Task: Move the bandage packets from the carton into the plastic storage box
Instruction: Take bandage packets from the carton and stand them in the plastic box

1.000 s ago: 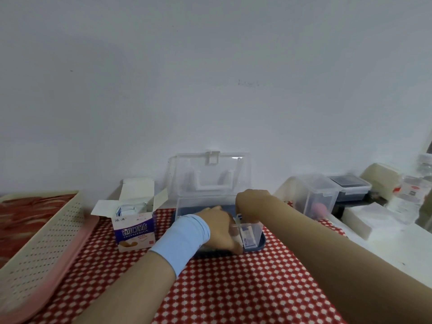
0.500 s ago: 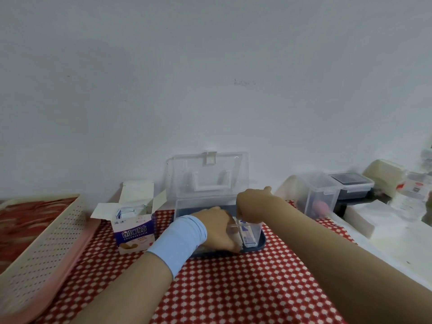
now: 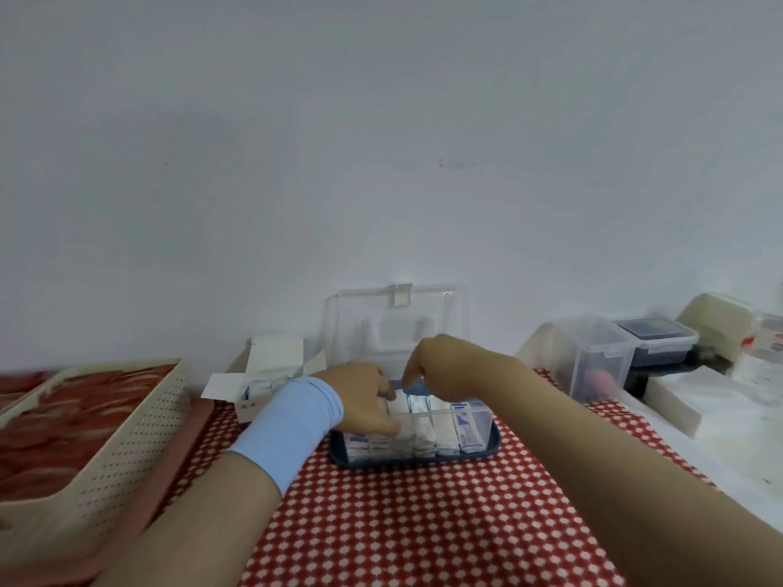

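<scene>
The clear plastic storage box (image 3: 476,442) with a dark blue base stands on the checked cloth, its lid (image 3: 398,328) upright against the wall. A row of white and blue bandage packets (image 3: 445,425) stands on end inside it. My left hand (image 3: 364,396), with a light blue wristband, reaches into the box's left end, fingers and thumb curled round the packets there. My right hand (image 3: 445,366) hovers over the back of the box, fingers bent down to the packets' tops; its grip is hidden. The open carton (image 3: 271,370) stands left of the box, partly behind my left wrist.
A cream perforated basket (image 3: 127,438) on a pink tray fills the left side. To the right stand a clear lidded container (image 3: 601,358), a dark-lidded box (image 3: 656,336) and white folded material (image 3: 678,400). The wall is close behind the box.
The view has tilted up and come nearer. My right hand has shifted left and back over the box, showing more of the packet row. My left hand stays at the box's left end.
</scene>
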Tool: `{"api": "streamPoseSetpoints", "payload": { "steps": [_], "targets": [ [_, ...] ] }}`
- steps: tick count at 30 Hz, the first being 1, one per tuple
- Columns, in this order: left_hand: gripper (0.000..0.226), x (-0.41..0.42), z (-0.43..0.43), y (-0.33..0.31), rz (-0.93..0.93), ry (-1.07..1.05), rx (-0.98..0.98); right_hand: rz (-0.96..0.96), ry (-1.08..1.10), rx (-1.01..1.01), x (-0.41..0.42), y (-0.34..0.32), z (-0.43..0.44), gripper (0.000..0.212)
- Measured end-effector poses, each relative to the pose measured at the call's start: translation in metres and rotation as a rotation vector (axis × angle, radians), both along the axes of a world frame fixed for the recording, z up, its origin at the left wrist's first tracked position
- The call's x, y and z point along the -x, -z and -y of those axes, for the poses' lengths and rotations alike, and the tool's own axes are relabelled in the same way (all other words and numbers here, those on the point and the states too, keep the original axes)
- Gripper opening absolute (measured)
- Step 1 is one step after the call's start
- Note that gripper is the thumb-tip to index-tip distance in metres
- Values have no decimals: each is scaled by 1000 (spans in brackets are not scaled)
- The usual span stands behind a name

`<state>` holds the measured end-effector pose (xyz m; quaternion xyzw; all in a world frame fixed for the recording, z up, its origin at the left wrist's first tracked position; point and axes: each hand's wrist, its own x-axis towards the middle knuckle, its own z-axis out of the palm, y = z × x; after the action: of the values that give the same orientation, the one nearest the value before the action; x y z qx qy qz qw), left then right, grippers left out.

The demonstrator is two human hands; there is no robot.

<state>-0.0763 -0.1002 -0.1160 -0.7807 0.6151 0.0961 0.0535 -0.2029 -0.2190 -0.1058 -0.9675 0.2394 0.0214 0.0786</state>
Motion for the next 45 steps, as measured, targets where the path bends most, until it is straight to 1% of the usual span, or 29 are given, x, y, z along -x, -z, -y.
{"api": "streamPoseSetpoints", "payload": {
  "steps": [2,4,7,10,13,14,16,18,21,23,26,28,31,33,35,36,38,39,42,45],
  "targets": [
    [65,2,1,9,61,6,-24,-71,-9,2,-1,8,-2,61],
    [61,3,3,15,84,24,-45,-132,-7,11,-1,14,-3,68],
    [52,3,7,24,60,21,-49,-151,0,-25,1,18,-5,65],
    [50,3,7,27,40,33,-42,-117,9,-71,3,18,-3,65],
    [50,3,1,20,-13,34,21,-49,27,-76,3,14,0,62],
    [51,2,-2,17,1,40,50,-19,35,-76,2,12,0,61],
    [50,0,-6,12,105,65,77,5,36,-78,-1,10,-1,61],
    [49,0,-8,9,193,61,27,-19,24,-88,-4,13,-4,63],
    [43,4,-9,12,183,27,-68,-76,16,-111,-6,18,-8,63],
    [37,6,-8,14,158,17,-64,-89,23,-107,-6,20,-8,62],
    [41,6,-12,13,165,25,-52,-55,22,-107,-4,16,-11,60],
    [46,3,-17,9,126,17,-8,23,33,-104,-4,9,-11,57],
    [48,-1,-33,-4,8,18,131,194,50,-86,-15,-8,-16,50],
    [43,-8,-46,-18,-134,2,260,307,20,-59,-28,-17,-26,45],
    [28,-22,-60,-31,-284,-53,407,400,-18,-44,-44,-23,-39,36],
    [23,-33,-67,-35,-316,-93,501,428,-43,-37,-53,-25,-47,32],
    [31,-57,-78,-37,-307,-215,655,444,-101,-27,-71,-28,-62,29],
    [33,-67,-84,-33,-277,-293,686,431,-123,-29,-79,-28,-69,28],
    [32,-94,-97,-12,-219,-478,697,341,-158,11,-103,-27,-86,27],
    [28,-104,-109,6,-236,-524,710,240,-173,53,-125,-22,-97,24]
  ]
}}
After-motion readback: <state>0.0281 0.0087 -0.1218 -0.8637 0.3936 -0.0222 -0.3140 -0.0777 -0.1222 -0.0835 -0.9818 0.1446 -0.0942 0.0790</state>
